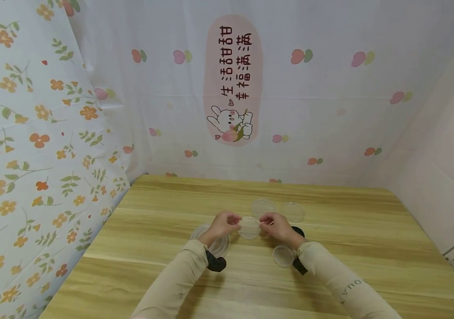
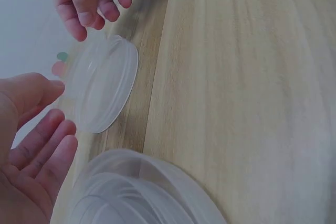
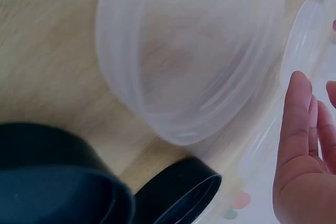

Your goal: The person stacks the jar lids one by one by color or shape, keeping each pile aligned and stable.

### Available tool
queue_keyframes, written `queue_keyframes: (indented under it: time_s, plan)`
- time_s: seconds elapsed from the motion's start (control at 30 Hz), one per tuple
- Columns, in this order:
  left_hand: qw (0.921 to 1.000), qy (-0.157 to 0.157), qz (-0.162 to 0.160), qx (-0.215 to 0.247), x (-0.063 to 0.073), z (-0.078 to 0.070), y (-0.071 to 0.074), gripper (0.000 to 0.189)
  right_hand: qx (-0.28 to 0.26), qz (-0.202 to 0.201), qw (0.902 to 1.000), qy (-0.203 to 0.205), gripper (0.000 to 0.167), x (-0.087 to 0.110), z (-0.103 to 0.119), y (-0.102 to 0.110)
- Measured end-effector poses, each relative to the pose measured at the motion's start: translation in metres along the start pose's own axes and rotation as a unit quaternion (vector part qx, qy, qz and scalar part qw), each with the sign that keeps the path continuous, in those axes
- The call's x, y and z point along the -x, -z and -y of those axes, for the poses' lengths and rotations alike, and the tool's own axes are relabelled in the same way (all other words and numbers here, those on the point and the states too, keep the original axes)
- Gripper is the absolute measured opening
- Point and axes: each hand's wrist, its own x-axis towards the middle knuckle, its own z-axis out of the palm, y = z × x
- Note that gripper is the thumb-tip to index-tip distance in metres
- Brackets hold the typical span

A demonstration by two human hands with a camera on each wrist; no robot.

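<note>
A clear, round plastic lid point(image 1: 249, 227) lies between the two hands, its ridged rim showing in the left wrist view. At its left edge is my left hand point(image 1: 224, 225), with thumb and fingers spread loosely and a gap to the lid point(image 2: 107, 85) in the left wrist view. On the opposite side, my right hand point(image 1: 276, 227) has its fingertips right by the rim, the fingers point(image 3: 297, 114) fairly straight. Neither hand grips anything. Nested clear round pieces point(image 2: 147, 187) sit beneath the left wrist; another clear round piece point(image 3: 184, 56) is below the right hand.
Two more clear discs, one left point(image 1: 263, 207) and one right point(image 1: 293, 212), lie farther back on the wooden table point(image 1: 163, 208). Black round pieces point(image 3: 181, 190) stand beside the right wrist. A printed cloth point(image 1: 315, 102) hangs behind the table's back edge.
</note>
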Motion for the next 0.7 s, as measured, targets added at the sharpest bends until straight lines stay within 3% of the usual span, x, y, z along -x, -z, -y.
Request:
queue_keyframes:
  time_s: [0.13, 0.27, 0.6, 0.7]
  plan:
    - [0.9996, 0.024, -0.009, -0.011, -0.004, 0.002, -0.004, 0.025, -0.001, -0.010, 0.9986, -0.052, 0.019, 0.000, 0.001, 0.001]
    - [0.9990, 0.041, -0.016, -0.006, -0.007, 0.004, -0.006, 0.026, -0.001, -0.010, 0.9973, -0.073, 0.021, -0.001, 0.001, 0.002]
    - [0.9977, 0.063, -0.021, -0.010, -0.010, 0.001, -0.010, 0.029, 0.005, -0.008, 0.9968, -0.079, 0.020, -0.006, -0.005, -0.003]
    - [0.9972, 0.061, -0.031, -0.028, -0.020, 0.017, -0.018, 0.030, 0.015, -0.006, 0.9969, -0.078, 0.020, -0.007, -0.005, -0.004]
